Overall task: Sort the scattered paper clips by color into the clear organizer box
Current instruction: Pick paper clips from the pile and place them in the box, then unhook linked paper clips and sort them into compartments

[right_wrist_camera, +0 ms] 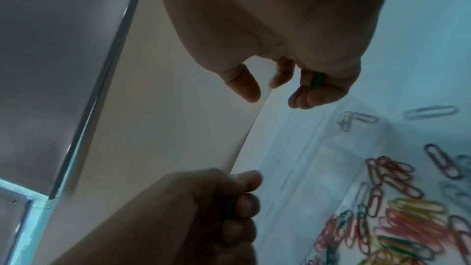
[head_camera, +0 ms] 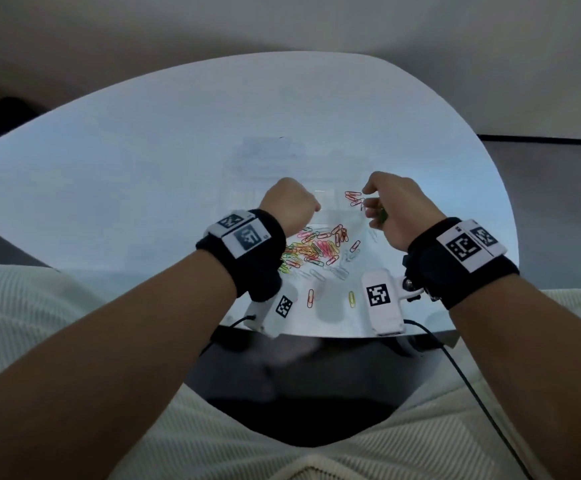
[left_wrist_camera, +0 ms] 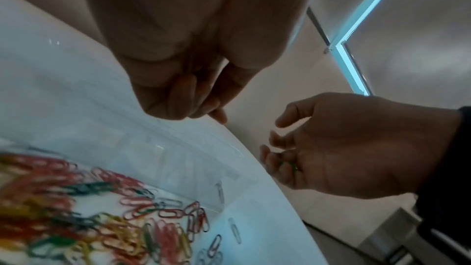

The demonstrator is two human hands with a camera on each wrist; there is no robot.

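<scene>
Paper clips [head_camera: 316, 249] lie heaped; two [head_camera: 310, 298] lie apart nearer.

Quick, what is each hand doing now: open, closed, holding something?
Left hand: closed, grip on something green, likely paper clips.
Right hand: fingers curled round green clips.

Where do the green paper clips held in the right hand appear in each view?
Head: green paper clips, right of centre, in the right hand's curled fingers.
Left wrist: the clips show right of centre, in that palm.
Right wrist: top, right of centre; the left hand pinches another green clip below.
Shared landmark: the multicoloured clip pile.
</scene>
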